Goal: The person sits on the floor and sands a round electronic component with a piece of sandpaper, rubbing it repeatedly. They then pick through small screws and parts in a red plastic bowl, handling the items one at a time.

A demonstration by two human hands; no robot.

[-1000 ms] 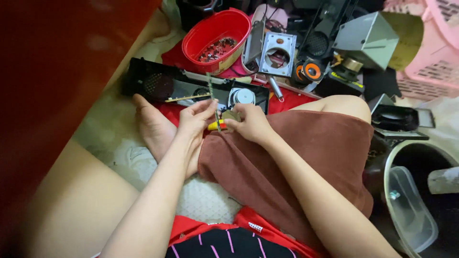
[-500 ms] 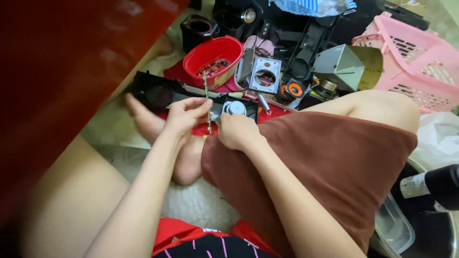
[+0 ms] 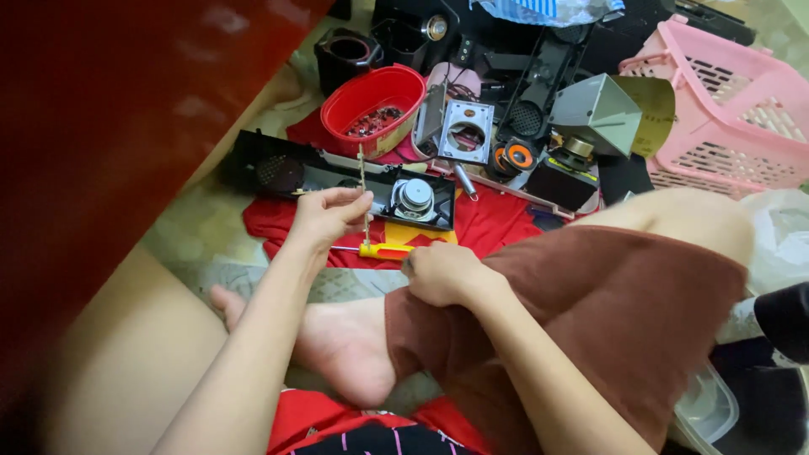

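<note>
Two hands have parted since half a second ago: the left hand [image 3: 327, 215] now pinches a thin metal rod [image 3: 363, 181] upright, its long axis vertical, above the red cloth [image 3: 489, 227] on the floor. Beside it the right hand [image 3: 442, 271], knuckles up, is clenched on a yellow-handled screwdriver [image 3: 383, 250] lying crosswise.

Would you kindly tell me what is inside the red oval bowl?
The red oval bowl holds a heap of small dark bits, likely screws, though too small to tell. Its near wall hides the front part of the bottom.
</note>
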